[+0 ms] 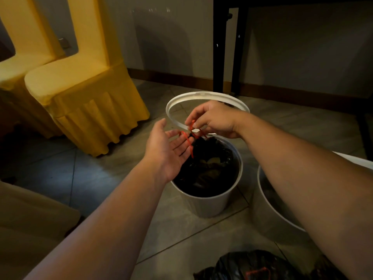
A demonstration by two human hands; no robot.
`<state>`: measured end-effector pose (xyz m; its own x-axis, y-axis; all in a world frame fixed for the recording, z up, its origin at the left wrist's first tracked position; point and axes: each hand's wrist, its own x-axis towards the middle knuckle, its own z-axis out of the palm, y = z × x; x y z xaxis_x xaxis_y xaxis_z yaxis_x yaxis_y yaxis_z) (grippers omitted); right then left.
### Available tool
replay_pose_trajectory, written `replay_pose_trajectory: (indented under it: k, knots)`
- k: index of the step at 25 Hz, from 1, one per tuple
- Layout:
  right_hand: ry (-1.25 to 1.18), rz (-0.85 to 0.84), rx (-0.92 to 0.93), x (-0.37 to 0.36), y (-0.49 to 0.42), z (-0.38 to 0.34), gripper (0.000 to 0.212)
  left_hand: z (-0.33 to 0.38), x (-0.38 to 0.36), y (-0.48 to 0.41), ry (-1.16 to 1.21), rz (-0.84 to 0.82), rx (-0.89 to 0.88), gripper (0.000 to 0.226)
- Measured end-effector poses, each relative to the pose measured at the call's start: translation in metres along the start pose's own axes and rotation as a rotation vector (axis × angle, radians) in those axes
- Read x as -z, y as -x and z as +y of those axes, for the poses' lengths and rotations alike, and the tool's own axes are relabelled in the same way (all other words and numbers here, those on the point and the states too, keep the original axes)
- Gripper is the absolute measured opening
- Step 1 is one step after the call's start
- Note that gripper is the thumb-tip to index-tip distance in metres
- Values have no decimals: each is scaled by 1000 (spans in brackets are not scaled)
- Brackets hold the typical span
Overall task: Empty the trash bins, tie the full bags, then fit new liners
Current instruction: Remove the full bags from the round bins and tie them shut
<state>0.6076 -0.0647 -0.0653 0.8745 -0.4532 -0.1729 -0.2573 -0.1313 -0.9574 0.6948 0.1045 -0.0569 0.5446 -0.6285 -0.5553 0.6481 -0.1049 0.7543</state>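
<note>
Pinched red drawstring [188,141] of black bag [210,166] in right hand [214,120] above white bin [210,205]; spread left hand [167,150] flat, released, against the string.

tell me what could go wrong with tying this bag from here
The right hand only pinches the red drawstring at its fingertips, and the left hand is open with a strand lying across its fingers: it could slip off, leaving a loose knot. The black bag sits in the white bin, so a weak knot might give on lifting. The white ring loose behind the bin could trip someone.
</note>
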Motion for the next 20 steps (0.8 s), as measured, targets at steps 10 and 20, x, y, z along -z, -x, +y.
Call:
replay_pose_trajectory:
  k: [10, 20]
  knots:
    - [94, 143, 103, 0, 5, -8, 8, 1, -13, -3, 103, -116, 13, 54]
    - [-170, -17, 63, 6, 6, 8, 8, 7, -15, -7, 151, -32, -92, 63]
